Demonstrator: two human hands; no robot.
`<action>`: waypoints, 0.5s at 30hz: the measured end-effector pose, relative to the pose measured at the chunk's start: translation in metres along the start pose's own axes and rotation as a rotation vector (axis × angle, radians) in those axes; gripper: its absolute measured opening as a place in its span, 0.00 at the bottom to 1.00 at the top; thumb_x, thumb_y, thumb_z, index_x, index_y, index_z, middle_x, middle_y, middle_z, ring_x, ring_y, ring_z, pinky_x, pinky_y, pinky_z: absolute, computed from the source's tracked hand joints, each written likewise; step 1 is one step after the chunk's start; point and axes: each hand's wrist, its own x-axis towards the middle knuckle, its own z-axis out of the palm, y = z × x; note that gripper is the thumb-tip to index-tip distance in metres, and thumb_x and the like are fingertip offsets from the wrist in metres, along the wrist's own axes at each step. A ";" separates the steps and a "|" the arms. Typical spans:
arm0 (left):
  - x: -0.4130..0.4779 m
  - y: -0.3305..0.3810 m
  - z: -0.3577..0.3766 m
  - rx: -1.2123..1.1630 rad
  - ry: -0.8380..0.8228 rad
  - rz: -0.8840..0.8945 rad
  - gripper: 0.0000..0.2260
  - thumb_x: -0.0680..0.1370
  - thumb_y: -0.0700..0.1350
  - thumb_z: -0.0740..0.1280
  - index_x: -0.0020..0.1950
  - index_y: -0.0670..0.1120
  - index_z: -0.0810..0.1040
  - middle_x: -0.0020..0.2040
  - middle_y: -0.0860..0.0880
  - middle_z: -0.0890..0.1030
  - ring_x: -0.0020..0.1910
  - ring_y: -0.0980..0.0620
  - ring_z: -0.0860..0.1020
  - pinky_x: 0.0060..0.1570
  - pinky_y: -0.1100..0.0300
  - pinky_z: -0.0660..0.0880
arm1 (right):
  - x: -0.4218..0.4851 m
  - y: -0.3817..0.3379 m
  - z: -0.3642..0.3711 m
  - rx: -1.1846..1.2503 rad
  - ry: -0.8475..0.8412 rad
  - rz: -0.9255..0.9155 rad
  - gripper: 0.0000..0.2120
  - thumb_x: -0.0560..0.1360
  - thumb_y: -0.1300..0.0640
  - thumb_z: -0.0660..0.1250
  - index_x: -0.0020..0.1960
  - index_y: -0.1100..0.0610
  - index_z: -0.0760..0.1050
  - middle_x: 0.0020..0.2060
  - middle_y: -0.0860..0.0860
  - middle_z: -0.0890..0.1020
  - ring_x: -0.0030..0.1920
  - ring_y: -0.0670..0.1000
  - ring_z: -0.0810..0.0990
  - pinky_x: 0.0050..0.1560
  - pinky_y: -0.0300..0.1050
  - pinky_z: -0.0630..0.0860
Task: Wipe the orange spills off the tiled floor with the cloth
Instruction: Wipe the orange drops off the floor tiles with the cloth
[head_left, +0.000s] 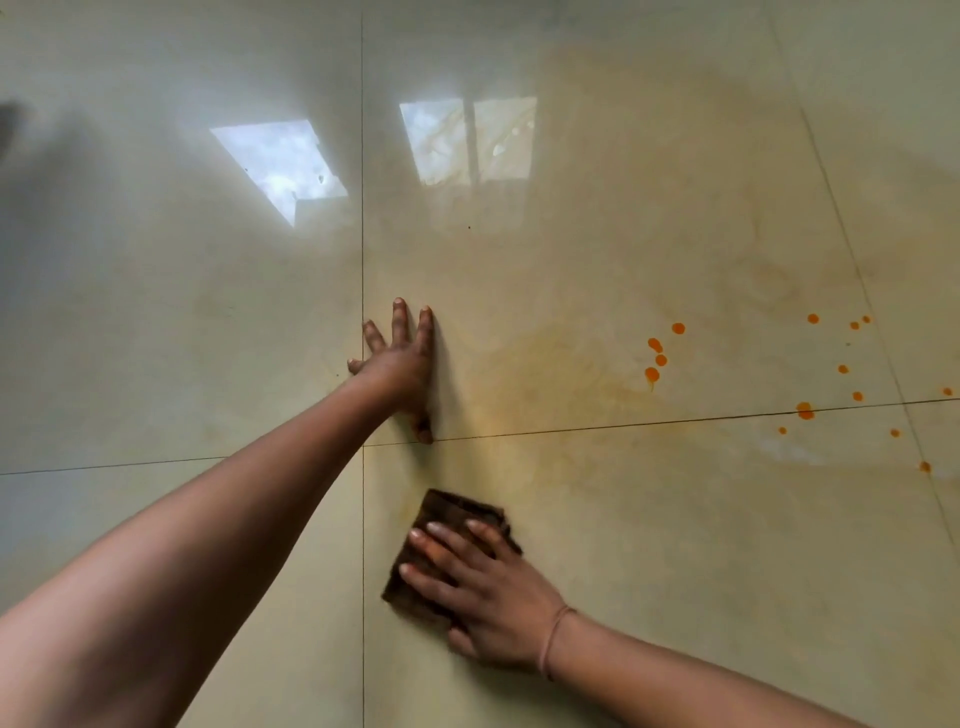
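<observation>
1. Under the right hand (485, 587) lies the cloth (441, 525), a dark brown folded square, flat on the tiled floor (675, 545).
2. The grip of the right hand is wide: the fingers (441, 540) are spread and pressed flat on top of the cloth, not curled around it. The far corner and the left edge of the cloth show beyond the fingertips.
3. A thin band (553, 639) goes around the right wrist.
4. The left hand (402, 364) is farther away than the cloth and a little to its left. It rests on the floor with open, spread fingers and holds nothing. Its thumb touches the tile joint (649, 423) that runs across the floor.
5. The cloth lies on the near side of this joint, just right of the other joint that runs away from the person.
6. The orange spills (655, 358) are far to the right of both hands and well apart from the cloth. One small group of drops lies beyond the cross joint; more drops (805, 410) are scattered farther right, some on the joint and some on its near side.
7. Between the left hand and the first drops the tile has a pale orange smear (545, 374).
8. Bright window reflections (467, 140) shine on the glossy floor far beyond the left hand.
</observation>
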 end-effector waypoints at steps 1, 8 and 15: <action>-0.001 0.001 0.000 0.004 -0.001 -0.001 0.63 0.64 0.43 0.80 0.76 0.51 0.29 0.73 0.46 0.24 0.73 0.31 0.33 0.67 0.27 0.54 | -0.005 0.023 -0.004 -0.040 0.049 -0.007 0.36 0.70 0.42 0.60 0.76 0.49 0.59 0.75 0.54 0.62 0.76 0.56 0.57 0.72 0.58 0.53; -0.007 0.001 -0.001 0.168 0.086 0.075 0.63 0.62 0.46 0.82 0.77 0.50 0.33 0.76 0.46 0.28 0.75 0.33 0.37 0.68 0.29 0.55 | 0.007 0.138 -0.042 -0.068 0.292 0.751 0.33 0.72 0.45 0.54 0.76 0.52 0.60 0.75 0.58 0.62 0.75 0.58 0.59 0.71 0.60 0.53; 0.006 0.065 -0.004 0.213 0.112 0.327 0.62 0.62 0.49 0.81 0.79 0.52 0.37 0.77 0.47 0.31 0.76 0.37 0.38 0.70 0.32 0.55 | -0.041 0.128 -0.032 -0.103 0.199 0.614 0.34 0.71 0.42 0.57 0.76 0.49 0.60 0.75 0.56 0.63 0.75 0.56 0.57 0.69 0.62 0.60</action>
